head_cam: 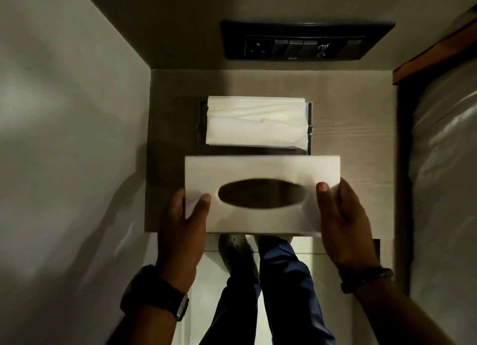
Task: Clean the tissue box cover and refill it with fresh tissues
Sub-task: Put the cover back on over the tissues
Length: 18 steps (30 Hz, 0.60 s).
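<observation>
A pale rectangular tissue box cover [260,169] with an oval slot in its top hangs over the front of the bedside table, held at both ends. My left hand [184,231] grips its left end with the thumb on top. At the right end, my right hand [342,223] does the same. Behind the cover, a stack of white tissues [254,121] lies on a dark base tray [309,128] on the table. The slot shows only darkness inside.
The wooden bedside table [356,138] sits in a niche between a pale wall [64,138] on the left and a bed [446,177] on the right. A black switch and socket panel [304,41] is on the back wall. My legs and shoe show below.
</observation>
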Each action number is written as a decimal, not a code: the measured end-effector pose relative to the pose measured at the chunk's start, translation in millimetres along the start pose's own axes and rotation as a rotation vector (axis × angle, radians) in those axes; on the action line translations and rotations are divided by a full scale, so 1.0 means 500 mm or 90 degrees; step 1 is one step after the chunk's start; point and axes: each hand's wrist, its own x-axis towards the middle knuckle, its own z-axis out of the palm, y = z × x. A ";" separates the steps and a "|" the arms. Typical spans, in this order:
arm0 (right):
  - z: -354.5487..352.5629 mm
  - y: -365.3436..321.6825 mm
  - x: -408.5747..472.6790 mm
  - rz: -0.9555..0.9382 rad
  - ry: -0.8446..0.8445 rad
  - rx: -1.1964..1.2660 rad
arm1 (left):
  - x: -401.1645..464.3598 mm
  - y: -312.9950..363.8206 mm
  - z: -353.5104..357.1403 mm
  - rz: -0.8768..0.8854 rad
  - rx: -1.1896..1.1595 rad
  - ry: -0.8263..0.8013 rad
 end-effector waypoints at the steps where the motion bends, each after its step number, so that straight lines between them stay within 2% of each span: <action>1: -0.004 -0.021 0.004 -0.025 0.014 0.001 | 0.000 0.030 -0.003 0.029 -0.014 0.019; 4: -0.007 -0.071 0.056 -0.072 0.044 0.032 | 0.040 0.117 -0.003 0.095 -0.028 0.044; 9: 0.018 -0.101 0.195 -0.074 0.057 0.007 | 0.167 0.209 0.025 0.130 0.004 -0.012; 15: 0.064 -0.069 0.272 0.002 0.033 -0.074 | 0.243 0.198 0.060 0.072 0.063 -0.049; 18: 0.069 -0.057 0.273 0.009 0.024 -0.106 | 0.245 0.178 0.070 0.066 0.091 -0.027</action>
